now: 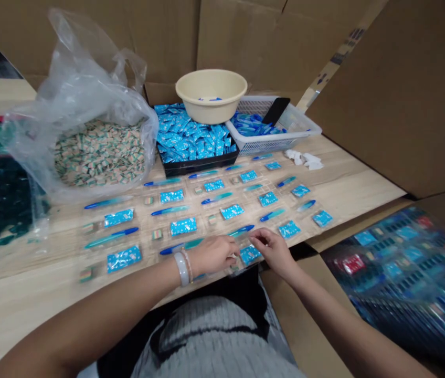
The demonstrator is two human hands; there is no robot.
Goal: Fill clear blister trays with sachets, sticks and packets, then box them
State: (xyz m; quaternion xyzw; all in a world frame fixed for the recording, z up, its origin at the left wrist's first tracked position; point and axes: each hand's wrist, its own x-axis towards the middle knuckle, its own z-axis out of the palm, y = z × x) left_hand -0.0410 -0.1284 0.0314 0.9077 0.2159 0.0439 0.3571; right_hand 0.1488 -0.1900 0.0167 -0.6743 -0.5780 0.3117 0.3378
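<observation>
A packing workroom, with cardboard cartons (403, 89) around a table (348, 181) bearing a plastic bag (76, 89) and tray (199, 167) of sachets (187, 134).

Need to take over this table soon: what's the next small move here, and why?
Probably square up the clear bag under your right hand so it lies flat. Your left hand is right beside it, the blue sachet inside sits askew, and the sets in the rows behind lie straight.

One view on the action here, worn on the person's head and pitched forward and down, right in close over the left hand (214, 255) and right hand (273, 253), looking across the wooden table (21, 315) toward the cardboard flaps (403, 94) beyond.
</observation>
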